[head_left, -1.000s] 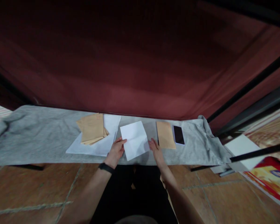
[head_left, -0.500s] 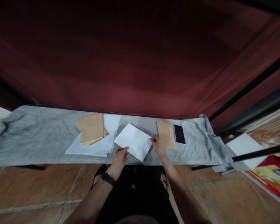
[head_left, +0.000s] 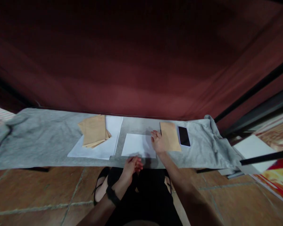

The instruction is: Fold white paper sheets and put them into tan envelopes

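Note:
A folded sheet of white paper lies flat on the grey cloth in front of me. My left hand is at its near edge, fingers loosely bent and apart, holding nothing. Just over the right edge of the paper is my right hand, its fingers slightly curled and apart with nothing in them. A brown envelope lies right beside that hand. To the left, several brown envelopes rest in a fanned stack on larger white sheets.
A phone with a dark screen lies to the right of the single envelope. The cloth covers a narrow bench against a dark red panel. At the right, a black bar crosses over a white box.
The white paper was tilted and held by both hands; now it lies flat and squared on the cloth. Both hands have let go, the left moving right and toward me.

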The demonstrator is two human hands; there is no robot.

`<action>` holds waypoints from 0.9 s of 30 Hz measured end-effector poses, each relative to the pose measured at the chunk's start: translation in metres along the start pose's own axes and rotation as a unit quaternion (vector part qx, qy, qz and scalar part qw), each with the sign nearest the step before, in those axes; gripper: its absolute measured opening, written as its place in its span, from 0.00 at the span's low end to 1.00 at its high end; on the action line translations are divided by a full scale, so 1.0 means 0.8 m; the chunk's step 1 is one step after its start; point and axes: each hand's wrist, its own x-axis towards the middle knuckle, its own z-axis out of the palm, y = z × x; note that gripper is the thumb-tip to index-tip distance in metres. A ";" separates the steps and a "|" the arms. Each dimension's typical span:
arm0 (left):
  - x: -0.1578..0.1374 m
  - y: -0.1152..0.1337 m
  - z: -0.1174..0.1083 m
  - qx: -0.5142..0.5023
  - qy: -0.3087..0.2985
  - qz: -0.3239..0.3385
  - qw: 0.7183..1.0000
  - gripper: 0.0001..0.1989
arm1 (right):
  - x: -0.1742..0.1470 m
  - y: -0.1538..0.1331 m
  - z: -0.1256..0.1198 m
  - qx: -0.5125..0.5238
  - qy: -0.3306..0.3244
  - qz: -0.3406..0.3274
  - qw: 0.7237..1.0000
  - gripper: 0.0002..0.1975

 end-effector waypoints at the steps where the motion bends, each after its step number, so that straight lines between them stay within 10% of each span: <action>1: 0.005 0.002 0.003 0.020 0.006 0.038 0.999 0.15 | -0.007 -0.008 0.006 -0.002 0.001 -0.007 1.000 0.21; 3: 0.022 0.010 0.008 0.073 0.018 0.134 0.988 0.14 | -0.025 -0.026 0.021 -0.005 -0.004 -0.020 1.000 0.22; 6: 0.062 0.023 0.011 0.399 0.026 0.382 0.833 0.25 | -0.054 -0.051 0.042 -0.012 -0.025 -0.040 0.999 0.24; 9: 0.098 0.029 0.004 0.615 0.026 0.406 0.676 0.29 | -0.074 -0.063 0.052 -0.037 -0.041 -0.045 0.997 0.25; 12: 0.117 0.026 -0.006 0.685 0.051 0.408 0.601 0.30 | -0.080 -0.064 0.053 -0.099 -0.060 -0.044 0.992 0.26; 27: 0.130 0.023 -0.030 0.645 0.223 0.392 0.617 0.31 | -0.096 -0.027 0.041 -0.164 0.034 0.014 0.986 0.29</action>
